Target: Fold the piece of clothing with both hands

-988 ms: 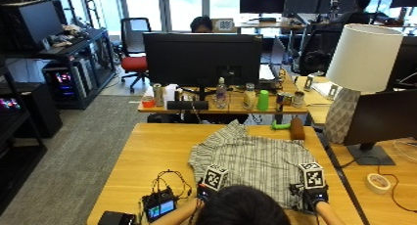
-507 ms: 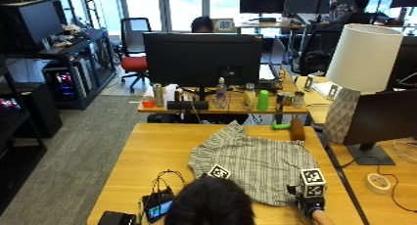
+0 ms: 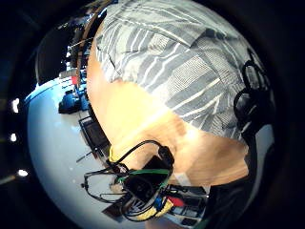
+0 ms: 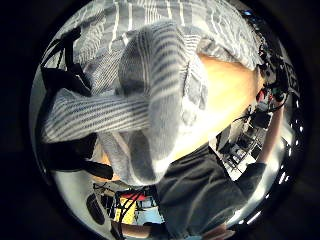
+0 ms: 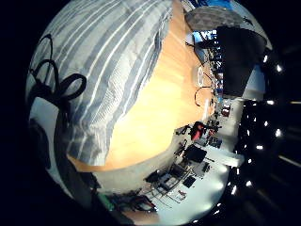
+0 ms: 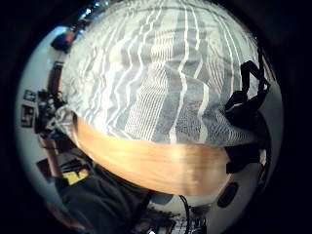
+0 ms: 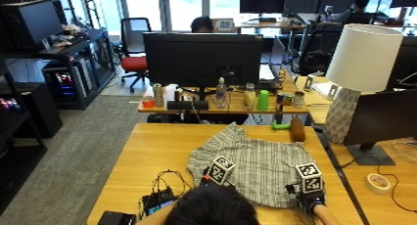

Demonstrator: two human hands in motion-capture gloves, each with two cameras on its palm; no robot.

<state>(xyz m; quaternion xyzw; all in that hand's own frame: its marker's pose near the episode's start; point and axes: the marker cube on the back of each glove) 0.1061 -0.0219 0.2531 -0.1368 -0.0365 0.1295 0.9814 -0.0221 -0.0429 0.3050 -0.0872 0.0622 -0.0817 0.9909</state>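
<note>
- The person's head [image 7: 210, 205] is a bit more to the right than half a second ago, and it hides less of the left hand [image 7: 207, 178].
- The left hand is on the near left edge of the striped shirt [image 7: 257, 161]. It grips a bunched-up fold of the cloth, as its thumb side palm view shows.
- The right hand [image 7: 308, 199] sits at the near right corner of the shirt, where it was before. I cannot tell if its fingers are open or closed.
- The shirt lies on the wooden table [image 7: 147, 151], near the person. Its far sleeve points to the far edge.
- There is bare wood to the left of the shirt and behind it.
- I cannot read any words.
</note>
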